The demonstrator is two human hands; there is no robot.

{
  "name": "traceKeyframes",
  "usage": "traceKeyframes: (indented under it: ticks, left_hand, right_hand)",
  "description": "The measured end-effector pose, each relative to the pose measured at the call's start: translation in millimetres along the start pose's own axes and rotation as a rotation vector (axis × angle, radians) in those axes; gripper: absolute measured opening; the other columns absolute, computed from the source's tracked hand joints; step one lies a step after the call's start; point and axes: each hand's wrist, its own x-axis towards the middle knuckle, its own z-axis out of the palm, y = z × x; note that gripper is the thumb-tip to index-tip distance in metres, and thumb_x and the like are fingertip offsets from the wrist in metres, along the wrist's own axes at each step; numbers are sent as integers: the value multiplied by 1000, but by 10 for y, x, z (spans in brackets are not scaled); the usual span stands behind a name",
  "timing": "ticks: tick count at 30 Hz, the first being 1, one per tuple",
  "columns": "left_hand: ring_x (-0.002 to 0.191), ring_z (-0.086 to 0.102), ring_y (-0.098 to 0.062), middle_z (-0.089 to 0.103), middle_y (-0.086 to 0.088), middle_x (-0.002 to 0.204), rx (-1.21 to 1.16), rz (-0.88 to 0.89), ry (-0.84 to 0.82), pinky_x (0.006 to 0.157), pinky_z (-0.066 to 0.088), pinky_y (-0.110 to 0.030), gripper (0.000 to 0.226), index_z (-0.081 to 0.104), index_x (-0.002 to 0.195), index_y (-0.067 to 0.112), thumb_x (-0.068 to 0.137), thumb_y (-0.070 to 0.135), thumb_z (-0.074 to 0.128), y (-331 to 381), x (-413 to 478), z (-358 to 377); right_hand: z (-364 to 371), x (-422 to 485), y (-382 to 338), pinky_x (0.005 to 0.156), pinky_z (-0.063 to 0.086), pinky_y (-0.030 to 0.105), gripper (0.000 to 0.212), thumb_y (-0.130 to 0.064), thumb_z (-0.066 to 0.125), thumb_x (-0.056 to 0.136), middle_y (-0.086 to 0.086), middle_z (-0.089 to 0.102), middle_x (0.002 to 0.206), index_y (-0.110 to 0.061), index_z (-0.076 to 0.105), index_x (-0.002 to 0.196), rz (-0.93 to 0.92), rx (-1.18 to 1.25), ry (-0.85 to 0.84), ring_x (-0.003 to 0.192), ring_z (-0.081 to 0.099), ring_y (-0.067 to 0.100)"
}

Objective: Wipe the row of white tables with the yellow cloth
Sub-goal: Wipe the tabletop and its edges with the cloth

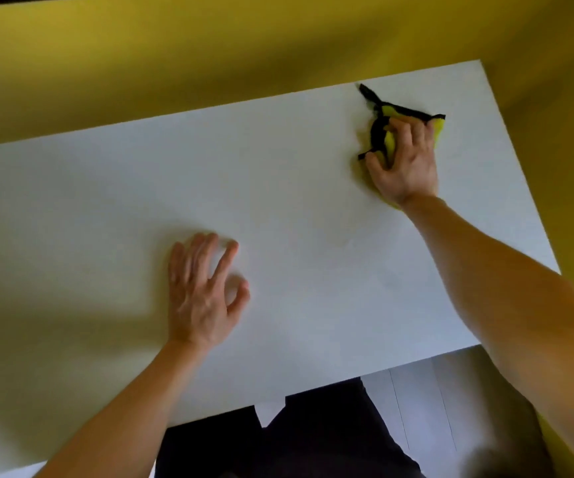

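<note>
While my right hand (404,160) presses the bunched yellow cloth (387,139) near the white table (278,188)'s far right corner, unwiped surface stretches leftward toward my flat, spread left hand (202,288).

The counter (278,208) looks smooth, matt white; the yellow cloth (389,139) is soft fabric, edged in black.

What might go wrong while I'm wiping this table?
The yellow cloth is bunched under your right hand, so it may miss patches or streak. It sits close to the far right corner of the white table, so a stroke could push it off. Your left hand, spread on the top, might leave prints.
</note>
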Motion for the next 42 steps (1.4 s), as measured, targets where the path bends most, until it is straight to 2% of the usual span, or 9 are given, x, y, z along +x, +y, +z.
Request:
traceKeyframes:
  ticks: [3,8,14,18,25,31,34,38,42]
  left_hand:
    - [156,41,-43,47,-19,166,-27,-11,-1,126,27,-69,53,61,154,16,104,33,59,-10,0,-6]
    - [152,45,-46,50,-19,163,-44,-9,12,125,29,-69,52,62,153,15,102,18,53,-16,17,-14]
    - [150,48,-46,53,-19,161,-46,2,42,125,30,-67,52,64,151,16,99,18,57,18,14,-20]
    - [148,49,-42,54,-12,160,-14,-5,-16,125,31,-60,50,63,151,24,101,24,56,21,61,-125]
    - [138,56,-41,60,-12,151,-65,226,-62,110,43,-56,43,65,146,16,106,22,53,-644,-62,-350]
    - [153,46,-40,52,-14,162,-66,273,-32,124,34,-62,47,62,152,15,107,25,55,-731,-197,-285]
    - [154,44,-40,51,-13,164,-59,274,-38,125,32,-61,48,60,154,17,107,27,54,-735,-216,-288]
    - [154,44,-40,50,-13,165,-58,273,-40,125,32,-61,49,60,153,17,106,28,54,-716,-198,-305]
    - [155,43,-40,49,-13,165,-48,282,-31,126,31,-61,50,58,156,18,108,29,53,-720,-220,-303]
  right_hand:
    - [243,-579,-743,128,25,63,70,-45,73,85,23,60,134,-1,61,139,-17,33,50,132,53,47]
    - [224,-1411,-1487,125,34,51,80,-52,74,84,13,62,140,-9,60,149,-505,100,-210,129,56,39]
    - [-77,-554,-128,131,24,61,83,-54,65,88,19,47,162,-22,49,162,-46,-25,0,157,35,44]
    - [142,-943,-532,133,16,60,80,-52,65,86,20,53,160,-12,58,155,72,19,46,154,42,42]
    - [267,-2501,-1761,133,22,57,77,-52,69,96,16,45,169,-14,53,160,-392,81,-209,160,36,36]
    - [-11,-1633,-465,131,23,60,69,-46,68,90,13,58,154,-15,61,151,146,-35,116,148,48,41]
    - [179,-1830,-849,132,18,59,70,-43,68,86,15,58,154,-14,63,149,280,-13,153,148,47,41]
    - [408,-2941,-2150,132,19,62,72,-48,71,95,20,49,164,-11,58,155,-96,129,-63,158,38,42]
    - [266,-2937,-1691,132,24,58,66,-49,66,99,17,49,165,-13,59,154,-314,72,-164,158,40,37]
